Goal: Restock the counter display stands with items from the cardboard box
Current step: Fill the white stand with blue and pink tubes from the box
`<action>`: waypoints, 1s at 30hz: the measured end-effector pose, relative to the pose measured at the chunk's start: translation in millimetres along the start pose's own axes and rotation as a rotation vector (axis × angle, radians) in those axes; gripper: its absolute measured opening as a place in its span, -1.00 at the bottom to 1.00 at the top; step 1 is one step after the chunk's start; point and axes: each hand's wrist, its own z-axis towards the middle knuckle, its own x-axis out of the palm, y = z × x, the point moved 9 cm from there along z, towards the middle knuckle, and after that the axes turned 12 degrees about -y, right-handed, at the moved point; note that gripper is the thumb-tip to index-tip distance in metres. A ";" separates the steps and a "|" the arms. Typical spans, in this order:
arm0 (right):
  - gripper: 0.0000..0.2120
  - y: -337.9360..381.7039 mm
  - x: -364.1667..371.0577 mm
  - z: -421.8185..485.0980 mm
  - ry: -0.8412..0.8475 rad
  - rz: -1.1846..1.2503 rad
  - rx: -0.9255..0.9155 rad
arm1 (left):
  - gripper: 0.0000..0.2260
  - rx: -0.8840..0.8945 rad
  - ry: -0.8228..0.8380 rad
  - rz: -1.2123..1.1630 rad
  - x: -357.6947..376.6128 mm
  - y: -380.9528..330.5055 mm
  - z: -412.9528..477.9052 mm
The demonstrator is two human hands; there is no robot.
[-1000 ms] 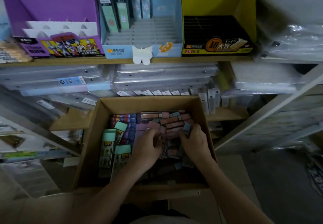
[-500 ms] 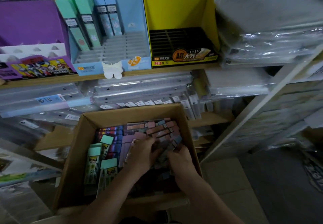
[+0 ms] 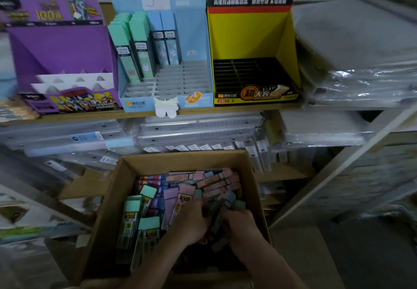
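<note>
**Digging through the restock box**

At ten o'clock stands the purple display stand [image 3: 63, 47], at twelve the blue display stand [image 3: 191, 29]. At six, inside the cardboard box [image 3: 106, 221], my left hand [image 3: 191, 223] curls around slim cases [image 3: 213, 212]. My right hand [image 3: 242, 225], just beside it, grips the same bundle. At one o'clock sits the yellow display stand [image 3: 252, 35].

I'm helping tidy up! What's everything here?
purple stand: one, purple, shelf left.
blue stand: one, light blue, shelf middle.
standing packs: several, mint and blue, blue stand's back left.
yellow stand: one, yellow, shelf right, slots unfilled.
wrapped folders: many, clear, under the shelf.
cardboard box: one, brown, bottom middle.
loose packs: many, mint, pink, purple, in the box.
left grip: one, among the loose packs.
right grip: one, beside it, fingers hidden.
</note>
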 end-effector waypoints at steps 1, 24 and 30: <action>-0.76 0.9 1.1 -1.2 -0.006 -0.011 0.007 | -0.79 -0.013 -0.006 0.001 -0.9 1.6 -0.1; -0.79 37.0 28.5 -22.1 0.178 -0.147 -0.263 | -0.83 -0.167 -0.253 -0.403 -42.5 7.5 -20.4; -0.68 49.8 46.7 -29.8 0.302 -0.091 -0.350 | -0.79 -0.165 -0.224 -0.575 -58.4 3.5 -22.1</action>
